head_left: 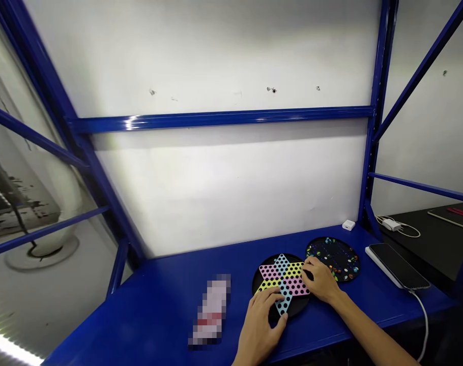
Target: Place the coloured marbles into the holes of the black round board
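Observation:
A star-shaped Chinese checkers board (292, 285) in pink, yellow and blue, dotted with black holes, lies over a round black tray (257, 278). My left hand (260, 320) rests at the near left of the board, fingers spread over its edge and thumb apart near the tray's front rim. On the opposite side, my right hand (321, 280) has its fingers and thumb curled together at the board's right edge. Its fingertips seem to pinch that edge. Behind the right hand sits a second round black tray (348, 259) with several small coloured marbles in it.
A phone (399, 265) lies on a white box with a white cable (426, 320) attached, at the right. A small white case (348, 224) stands at the back. Left of the board is a blurred-out white and red item (211, 312). Blue metal posts frame the blue table (158, 305).

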The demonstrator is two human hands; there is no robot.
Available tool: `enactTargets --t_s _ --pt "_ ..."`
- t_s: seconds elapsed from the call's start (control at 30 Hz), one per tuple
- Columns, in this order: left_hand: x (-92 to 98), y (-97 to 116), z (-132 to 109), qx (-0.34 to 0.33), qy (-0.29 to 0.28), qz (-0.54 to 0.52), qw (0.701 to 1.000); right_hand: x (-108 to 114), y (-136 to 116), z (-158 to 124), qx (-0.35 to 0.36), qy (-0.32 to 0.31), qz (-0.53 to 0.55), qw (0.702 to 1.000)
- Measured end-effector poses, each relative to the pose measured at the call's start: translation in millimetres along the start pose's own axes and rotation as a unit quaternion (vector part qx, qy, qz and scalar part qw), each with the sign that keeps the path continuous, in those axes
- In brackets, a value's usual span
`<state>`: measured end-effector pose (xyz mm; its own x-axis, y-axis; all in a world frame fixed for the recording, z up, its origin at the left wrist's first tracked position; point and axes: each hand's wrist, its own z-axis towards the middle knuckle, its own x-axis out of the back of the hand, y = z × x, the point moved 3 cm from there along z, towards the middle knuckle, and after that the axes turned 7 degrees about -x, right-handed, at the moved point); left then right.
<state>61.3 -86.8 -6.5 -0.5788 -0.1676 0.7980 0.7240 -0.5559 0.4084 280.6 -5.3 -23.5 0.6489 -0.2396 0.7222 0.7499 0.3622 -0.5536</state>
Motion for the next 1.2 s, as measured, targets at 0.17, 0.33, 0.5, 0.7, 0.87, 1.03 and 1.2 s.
enactTargets --t_s 0.17,0.33,0.5,0.7,0.87,1.03,1.2 --pt "0.4 -1.5 -1.6 0.009 0.004 -0.002 1.0 33.2 46.0 -12.8 -0.107 0.092 0.023 0.99" --pt "1.9 0.5 -1.0 0.008 0.005 0.001 1.0 61.8 97.0 -35.6 -0.169 0.117 0.007 0.979" --pt "1.8 0.7 0.2 0.004 0.015 0.0 1.0 61.1 105.0 -44.2 -0.178 0.055 -0.064 0.98" --pt "0.0 -1.6 0.3 0.004 0.015 -0.003 1.0 53.6 101.1 -41.9 -0.176 -0.002 -0.079 0.981" --pt "0.5 -1.4 1.3 0.003 0.016 0.001 1.0 58.8 110.9 -41.6 -0.193 0.037 0.038 0.98" --pt "0.2 -1.8 0.8 -0.002 0.019 0.001 1.0 57.3 120.3 -42.7 -0.207 0.03 0.109 0.972" --pt "0.4 -1.8 0.4 0.002 0.015 0.003 1.0 56.2 114.4 -43.3 -0.173 0.009 0.027 0.984"
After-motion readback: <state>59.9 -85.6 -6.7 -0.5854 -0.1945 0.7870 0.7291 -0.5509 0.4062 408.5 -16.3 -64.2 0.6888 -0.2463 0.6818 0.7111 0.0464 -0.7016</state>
